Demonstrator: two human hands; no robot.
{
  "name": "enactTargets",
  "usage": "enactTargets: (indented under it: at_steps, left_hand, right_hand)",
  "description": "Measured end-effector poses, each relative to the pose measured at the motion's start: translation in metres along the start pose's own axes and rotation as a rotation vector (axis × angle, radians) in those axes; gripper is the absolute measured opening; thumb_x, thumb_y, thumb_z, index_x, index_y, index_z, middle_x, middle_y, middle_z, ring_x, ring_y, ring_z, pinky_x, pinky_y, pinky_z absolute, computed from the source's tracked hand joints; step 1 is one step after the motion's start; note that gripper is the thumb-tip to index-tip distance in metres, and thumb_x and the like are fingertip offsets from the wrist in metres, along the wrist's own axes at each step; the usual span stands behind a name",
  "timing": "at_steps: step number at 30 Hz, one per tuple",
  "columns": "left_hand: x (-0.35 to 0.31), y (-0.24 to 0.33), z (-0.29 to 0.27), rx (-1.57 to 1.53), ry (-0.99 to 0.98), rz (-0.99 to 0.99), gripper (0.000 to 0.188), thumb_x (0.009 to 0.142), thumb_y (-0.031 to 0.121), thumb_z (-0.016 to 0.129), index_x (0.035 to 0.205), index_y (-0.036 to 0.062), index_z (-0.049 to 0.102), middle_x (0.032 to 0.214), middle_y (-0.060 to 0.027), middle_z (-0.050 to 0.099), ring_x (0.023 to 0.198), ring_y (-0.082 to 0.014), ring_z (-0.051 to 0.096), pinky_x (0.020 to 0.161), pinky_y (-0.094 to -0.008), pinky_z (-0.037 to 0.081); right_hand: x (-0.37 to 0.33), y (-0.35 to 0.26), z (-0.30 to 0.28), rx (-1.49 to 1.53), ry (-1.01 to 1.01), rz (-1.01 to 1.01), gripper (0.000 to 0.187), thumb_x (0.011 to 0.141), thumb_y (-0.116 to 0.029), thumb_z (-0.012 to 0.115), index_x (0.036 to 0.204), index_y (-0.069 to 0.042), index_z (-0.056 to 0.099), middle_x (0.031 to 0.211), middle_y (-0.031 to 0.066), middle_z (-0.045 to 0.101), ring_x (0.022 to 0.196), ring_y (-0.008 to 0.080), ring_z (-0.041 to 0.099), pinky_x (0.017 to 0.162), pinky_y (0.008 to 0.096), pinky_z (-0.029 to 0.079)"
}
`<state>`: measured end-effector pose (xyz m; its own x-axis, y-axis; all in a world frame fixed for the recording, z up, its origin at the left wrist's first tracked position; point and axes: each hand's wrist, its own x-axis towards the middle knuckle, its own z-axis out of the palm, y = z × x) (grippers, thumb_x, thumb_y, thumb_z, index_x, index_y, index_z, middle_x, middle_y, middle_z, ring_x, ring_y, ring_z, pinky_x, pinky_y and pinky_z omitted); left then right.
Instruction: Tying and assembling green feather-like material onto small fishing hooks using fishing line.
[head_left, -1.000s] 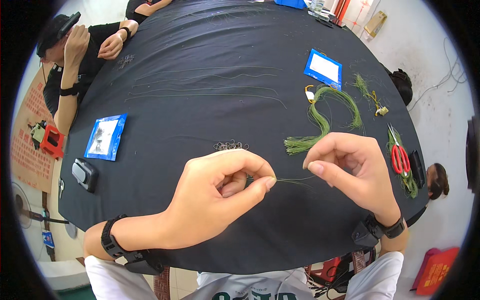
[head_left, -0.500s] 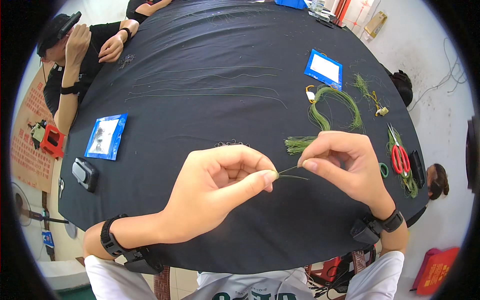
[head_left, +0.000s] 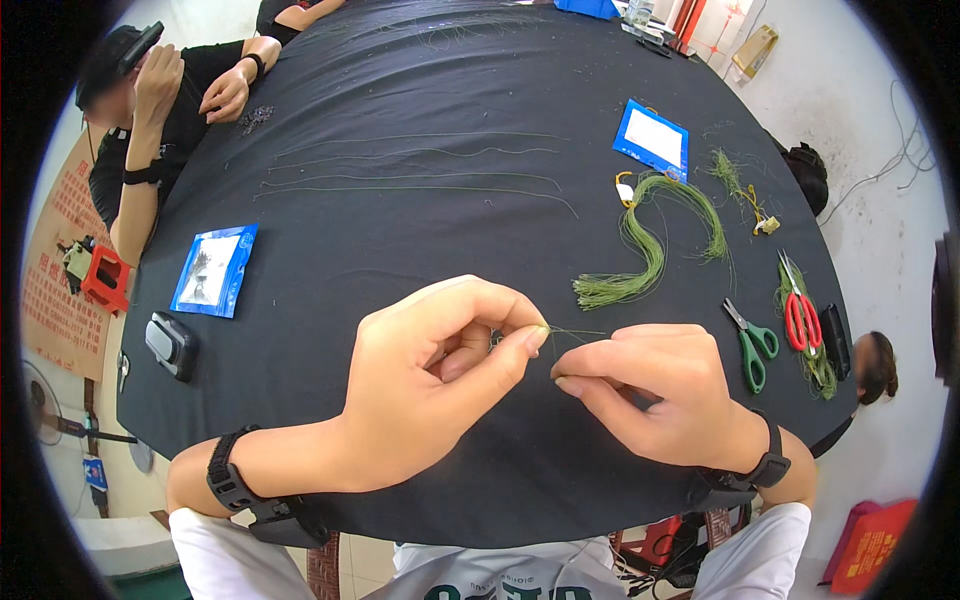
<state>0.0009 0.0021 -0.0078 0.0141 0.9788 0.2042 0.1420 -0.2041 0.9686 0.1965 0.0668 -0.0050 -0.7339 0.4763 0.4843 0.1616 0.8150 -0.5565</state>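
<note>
Thumb and forefinger of my left hand [head_left: 425,385] pinch a thin green line [head_left: 582,331], whose free end sticks out to the right past the fingertips. My right hand [head_left: 655,390], close by on the right and slightly lower, is closed in a pinch on a strand of the same line. A short stretch of it bends between the two hands. Whatever else the left fingertips may hold is too small to make out. Beyond the hands, to the right, lies a hank of green line [head_left: 648,262] with a tag at its top.
Several cut lines [head_left: 420,187] lie across the black tablecloth [head_left: 350,250]. Green-handled scissors [head_left: 752,350] and red-handled scissors [head_left: 800,318] are at the right. Blue-edged packets [head_left: 214,270] [head_left: 652,138] and a dark-and-grey case [head_left: 171,346] lie around. A co-worker [head_left: 165,120] sits at far left.
My right hand has moved down and slightly left, uncovering the green-handled scissors and the hank's lower end. My left hand has shifted slightly, now covering most of a small heap of metal pieces.
</note>
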Motion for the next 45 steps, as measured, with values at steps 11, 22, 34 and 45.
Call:
enactTargets:
  at_steps: [11,22,34,45]
  left_hand:
    - [0.006,-0.006,0.001,0.487,0.094,0.598,0.017,0.071,-0.009,0.067,0.085,-0.0008,0.062,0.082,-0.0069,0.062,0.051,-0.0038,0.041,0.044,-0.0183,0.032]
    - [-0.005,0.009,0.003,0.166,-0.058,0.117,0.011,0.078,-0.006,0.063,0.089,-0.0043,0.062,0.083,-0.008,0.063,0.062,-0.0044,0.051,0.052,-0.0181,0.039]
    - [-0.003,0.015,0.006,-0.379,-0.105,-0.325,0.013,0.086,0.005,0.062,0.094,-0.0049,0.062,0.084,-0.0084,0.065,0.073,-0.0068,0.057,0.061,-0.0179,0.043]
    - [-0.003,0.01,0.006,-0.376,-0.053,-0.243,0.012,0.087,0.005,0.06,0.094,-0.0042,0.061,0.084,-0.006,0.063,0.072,-0.0055,0.056,0.061,-0.0173,0.042]
  right_hand:
    - [-0.002,-0.01,0.003,-0.093,0.068,-0.083,0.017,0.065,0.003,0.071,0.08,-0.004,0.066,0.054,0.0034,0.054,0.041,0.0137,0.048,0.038,0.0248,0.034]
    - [-0.004,-0.015,-0.005,-0.352,0.211,-0.13,0.04,0.062,-0.008,0.078,0.099,0.0,0.066,0.051,-0.0025,0.045,0.041,0.0081,0.042,0.036,0.0241,0.032]
    - [-0.003,-0.008,-0.012,-0.54,0.131,-0.357,0.041,0.052,-0.012,0.066,0.092,-0.006,0.07,0.053,-0.0058,0.037,0.043,0.0069,0.035,0.035,0.0217,0.028]
    - [-0.003,-0.018,-0.003,-0.209,0.169,0.003,0.025,0.064,-0.003,0.073,0.087,-0.002,0.064,0.056,0.0004,0.05,0.044,0.0129,0.048,0.037,0.0254,0.036]
